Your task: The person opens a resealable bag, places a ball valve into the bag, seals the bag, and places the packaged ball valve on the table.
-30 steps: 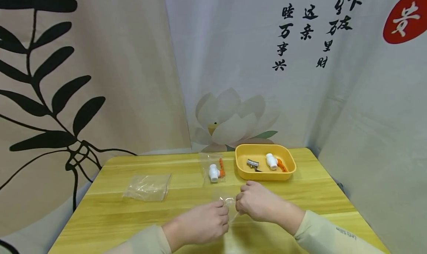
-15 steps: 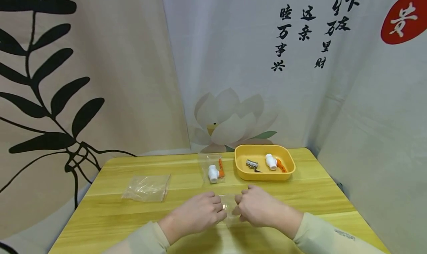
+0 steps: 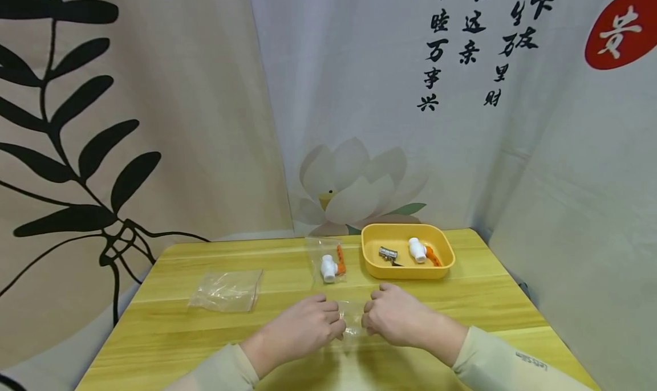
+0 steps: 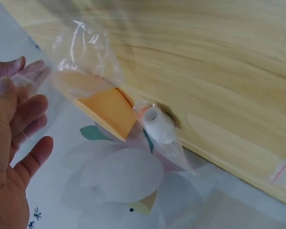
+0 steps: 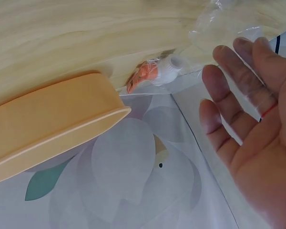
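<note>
A clear plastic bag [image 3: 351, 317] is stretched between my two hands above the front middle of the table. My left hand [image 3: 303, 325] pinches its left side between thumb and forefinger, the other fingers loosely bent in the left wrist view. At the right side, my right hand [image 3: 397, 317] pinches the bag with thumb and fingertips; the other fingers spread apart in the right wrist view. I see nothing inside this bag [image 4: 88, 52]. Beyond it lies a bagged white plastic tap [image 3: 328, 268] with an orange handle.
A yellow tray [image 3: 408, 273] stands at the back right. It holds a small metal fitting [image 3: 388, 253] and a white tap [image 3: 418, 250] with an orange handle. A flat clear bag [image 3: 226, 291] lies on the table's left part. A printed curtain [image 3: 359, 94] hangs behind the table.
My left hand has moved slightly up and to the left. The bag has gone from bunched to spread out between both hands. My right hand has barely moved.
</note>
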`<state>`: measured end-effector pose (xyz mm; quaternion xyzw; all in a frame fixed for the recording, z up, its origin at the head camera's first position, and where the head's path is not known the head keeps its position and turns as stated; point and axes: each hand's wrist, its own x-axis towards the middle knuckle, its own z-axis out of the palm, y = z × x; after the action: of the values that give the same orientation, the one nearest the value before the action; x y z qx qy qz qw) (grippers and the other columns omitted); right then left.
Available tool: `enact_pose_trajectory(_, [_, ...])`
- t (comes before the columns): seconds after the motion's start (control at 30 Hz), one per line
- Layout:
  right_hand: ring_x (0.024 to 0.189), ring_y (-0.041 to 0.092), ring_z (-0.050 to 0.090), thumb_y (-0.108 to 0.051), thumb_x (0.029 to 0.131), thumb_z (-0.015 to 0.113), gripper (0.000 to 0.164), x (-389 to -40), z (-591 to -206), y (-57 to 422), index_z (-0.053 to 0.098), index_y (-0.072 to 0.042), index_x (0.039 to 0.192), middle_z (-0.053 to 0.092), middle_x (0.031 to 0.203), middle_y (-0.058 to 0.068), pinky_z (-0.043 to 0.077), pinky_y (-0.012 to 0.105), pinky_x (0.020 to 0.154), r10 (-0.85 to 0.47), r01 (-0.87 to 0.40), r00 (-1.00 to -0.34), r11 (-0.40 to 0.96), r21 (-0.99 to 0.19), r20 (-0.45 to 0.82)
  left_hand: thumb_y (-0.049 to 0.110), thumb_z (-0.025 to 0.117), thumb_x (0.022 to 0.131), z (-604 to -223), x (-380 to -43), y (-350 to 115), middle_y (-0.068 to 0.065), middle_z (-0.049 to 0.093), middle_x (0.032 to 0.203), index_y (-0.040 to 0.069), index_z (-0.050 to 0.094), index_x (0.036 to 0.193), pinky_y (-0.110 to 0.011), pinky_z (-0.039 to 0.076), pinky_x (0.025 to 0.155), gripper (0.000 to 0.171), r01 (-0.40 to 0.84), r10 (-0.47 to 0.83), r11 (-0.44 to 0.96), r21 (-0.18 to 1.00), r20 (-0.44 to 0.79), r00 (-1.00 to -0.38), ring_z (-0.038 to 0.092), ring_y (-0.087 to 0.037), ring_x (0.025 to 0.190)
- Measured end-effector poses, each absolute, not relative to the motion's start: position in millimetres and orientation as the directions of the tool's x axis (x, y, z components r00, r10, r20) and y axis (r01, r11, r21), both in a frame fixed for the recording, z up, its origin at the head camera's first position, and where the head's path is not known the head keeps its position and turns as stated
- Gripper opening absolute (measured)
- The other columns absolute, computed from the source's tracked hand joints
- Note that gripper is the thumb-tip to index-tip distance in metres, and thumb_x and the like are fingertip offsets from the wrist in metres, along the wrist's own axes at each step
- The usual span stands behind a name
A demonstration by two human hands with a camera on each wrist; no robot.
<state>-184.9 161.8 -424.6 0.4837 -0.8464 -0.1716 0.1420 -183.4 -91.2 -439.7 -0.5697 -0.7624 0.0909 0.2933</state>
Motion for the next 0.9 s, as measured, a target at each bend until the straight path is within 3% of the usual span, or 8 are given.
enact_pose_trajectory(0.17, [0.066,0.005,0.049,-0.044,0.088,0.081,0.012,-186.7,-425.9,163.4,0.074,-0.036,0.082,0.07,0.081,-0.023,0.028,0.022,0.063,-0.866,-0.786,-0.494,0.482,0.388,0.075,0.05,0.075,0.093,-444.0,-186.0,-91.3,0.021,0.068,0.076,0.026,0.067,0.079,-0.018,0.036,0.067,0.029,0.826,0.899,0.347,-0.444,0.41,-0.157,0.055,-0.001,0.074])
enact_pose_trajectory(0.47, [0.067,0.005,0.052,-0.044,0.088,0.08,0.015,-188.6,-431.7,166.3,0.072,-0.035,0.078,0.072,0.082,-0.023,0.029,0.022,0.063,-0.87,-0.79,-0.48,0.483,0.377,0.109,0.05,0.077,0.093,-445.6,-185.4,-87.9,0.019,0.064,0.07,0.025,0.067,0.073,-0.018,0.033,0.064,0.034,0.827,0.895,0.363,-0.429,0.407,-0.182,0.053,-0.001,0.07])
enact_pose_trajectory(0.9, [0.069,0.005,0.054,-0.042,0.088,0.08,0.013,-189.1,-434.2,167.6,0.073,-0.035,0.08,0.073,0.084,-0.023,0.03,0.021,0.062,-0.857,-0.789,-0.508,0.505,0.351,0.09,0.048,0.078,0.089,-447.2,-185.2,-87.3,0.023,0.071,0.081,0.027,0.071,0.08,-0.017,0.038,0.066,0.024,0.837,0.901,0.35,-0.421,0.395,-0.178,0.057,0.001,0.077])
